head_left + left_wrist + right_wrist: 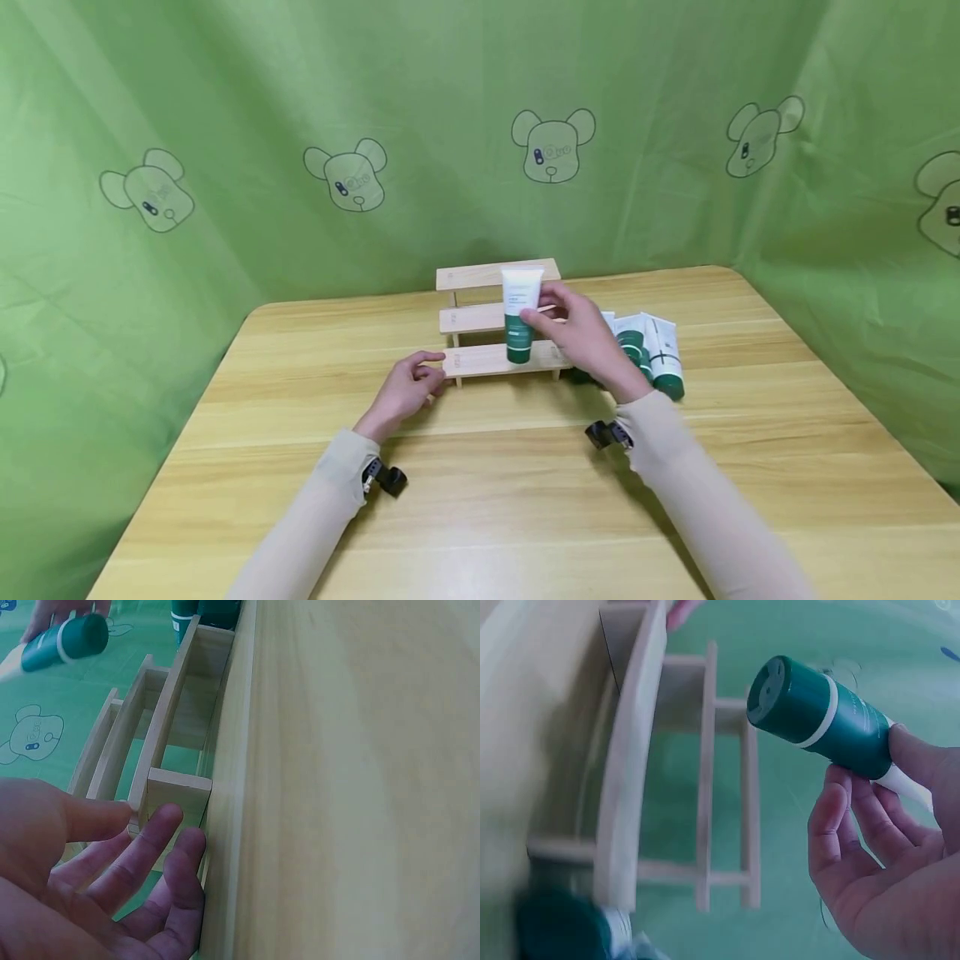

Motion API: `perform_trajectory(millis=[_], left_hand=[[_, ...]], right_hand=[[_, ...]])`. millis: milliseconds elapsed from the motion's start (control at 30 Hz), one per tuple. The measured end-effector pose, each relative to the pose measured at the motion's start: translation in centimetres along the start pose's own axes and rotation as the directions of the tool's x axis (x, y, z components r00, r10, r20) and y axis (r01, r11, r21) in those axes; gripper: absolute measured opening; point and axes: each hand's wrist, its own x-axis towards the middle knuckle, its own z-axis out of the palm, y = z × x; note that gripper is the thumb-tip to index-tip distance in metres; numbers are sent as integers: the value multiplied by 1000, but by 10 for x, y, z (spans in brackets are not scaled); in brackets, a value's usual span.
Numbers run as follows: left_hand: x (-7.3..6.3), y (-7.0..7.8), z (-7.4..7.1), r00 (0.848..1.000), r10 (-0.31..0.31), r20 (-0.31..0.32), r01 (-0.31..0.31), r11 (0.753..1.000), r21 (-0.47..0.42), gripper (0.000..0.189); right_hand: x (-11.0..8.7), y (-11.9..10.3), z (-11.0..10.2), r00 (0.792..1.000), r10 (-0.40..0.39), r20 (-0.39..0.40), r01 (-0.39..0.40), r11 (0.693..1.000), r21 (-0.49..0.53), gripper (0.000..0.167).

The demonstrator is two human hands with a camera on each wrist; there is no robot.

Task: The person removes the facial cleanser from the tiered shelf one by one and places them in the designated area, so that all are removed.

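In the head view my right hand [581,333] pinches a white-and-green squeeze tube [519,333] between thumb and fingers. The tube is upright, its green cap downward, in front of a three-step wooden display stand [472,360]. The right wrist view shows the tube's green cap end [799,701] apart from the stand's planks. At the left end of the lowest step, my left hand [405,387] holds the plank's edge with thumb and fingertips. The left wrist view shows that thumb [101,817] against the plank end, the other fingers loosely bent beside it.
Several more white-and-green tubes [663,354] lie in a pile on the wooden table [480,492], right of the stand and partly behind my right hand. A green curtain [450,75] with bear-head outlines hangs behind the table and along its sides.
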Motion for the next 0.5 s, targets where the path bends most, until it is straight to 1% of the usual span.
perform_trajectory(millis=[133, 333, 500], left_hand=[[0, -1, 0, 1000, -4, 2, 4, 1000, -10, 38], [1, 0, 0, 1000, -7, 6, 7, 1000, -12, 39], [1, 1, 0, 1000, -13, 11, 13, 1000, -3, 39]], right_hand=[[-4, 8, -22, 998, 35, -44, -36, 999, -11, 47], [-7, 15, -57, 992, 62, -108, -62, 998, 11, 50], [-8, 30, -79, 985, 100, -143, -106, 994, -32, 57]])
